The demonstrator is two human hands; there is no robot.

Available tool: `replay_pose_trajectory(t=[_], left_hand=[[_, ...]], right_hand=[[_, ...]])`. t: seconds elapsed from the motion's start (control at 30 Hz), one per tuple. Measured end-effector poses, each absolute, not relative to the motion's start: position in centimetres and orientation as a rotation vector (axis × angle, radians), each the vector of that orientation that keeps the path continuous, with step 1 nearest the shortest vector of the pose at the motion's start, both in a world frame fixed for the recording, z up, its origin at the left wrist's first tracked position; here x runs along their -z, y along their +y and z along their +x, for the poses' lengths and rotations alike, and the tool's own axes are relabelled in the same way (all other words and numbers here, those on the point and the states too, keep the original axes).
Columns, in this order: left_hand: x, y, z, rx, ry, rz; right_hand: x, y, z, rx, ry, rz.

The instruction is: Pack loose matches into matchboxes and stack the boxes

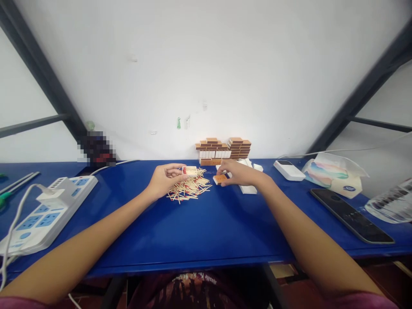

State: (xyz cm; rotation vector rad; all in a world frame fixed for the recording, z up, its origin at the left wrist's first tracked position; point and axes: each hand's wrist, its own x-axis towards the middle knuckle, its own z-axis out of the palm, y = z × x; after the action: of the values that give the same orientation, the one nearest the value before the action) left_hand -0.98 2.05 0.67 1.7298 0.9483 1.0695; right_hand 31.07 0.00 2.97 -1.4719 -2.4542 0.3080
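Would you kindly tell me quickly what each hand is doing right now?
Left hand: closed, holding a filled matchbox tray.
Right hand: fingers on an orange matchbox sleeve lying on the table; grip unclear.

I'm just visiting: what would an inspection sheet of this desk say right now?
Surface: blue table, glossy.
Job's things: matchbox tray filled with matches; loose matches heaped below it; orange sleeve; stacked matchboxes by the wall.
Clutter: phone, tissue pack, white device.
Hands: left hand holds the tray; right hand touches the sleeve.
Cables: power strip with a white plug and cord.
Surroundings: white wall, dark frame bars.
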Motion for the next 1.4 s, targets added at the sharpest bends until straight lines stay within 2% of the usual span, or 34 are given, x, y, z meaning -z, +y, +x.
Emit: replay_pose_trajectory(t=[0.13, 0.33, 1.03, 1.17, 1.4], left_hand=[[-0.6, 1.8, -0.8, -1.064, 0.927, 1.730], [-0.9, 1.5, -0.8, -1.063, 0.889, 1.721], [-1.5, 1.6, -1.2, -0.927, 0.842, 1.521], [-1.2, 0.9, -0.7, -0.955, 0.809, 1.536], [-1.2, 0.1, -0.5, -0.961, 0.698, 1.769]], right_hand=[[-3.7, -1.2, 28.4, -0.364, -2.291, -1.268], [-3.3, -2.3, 25.2, -0.218, -2.271, -1.149], [-3.4, -3.2, 24.0, -0.339, -2.052, -1.126], [-2.2, -3.2, 22.5, -0.479, -1.911, -1.066], [-1.0, -4.9, 19.5, -0.908, -1.713, -0.938]])
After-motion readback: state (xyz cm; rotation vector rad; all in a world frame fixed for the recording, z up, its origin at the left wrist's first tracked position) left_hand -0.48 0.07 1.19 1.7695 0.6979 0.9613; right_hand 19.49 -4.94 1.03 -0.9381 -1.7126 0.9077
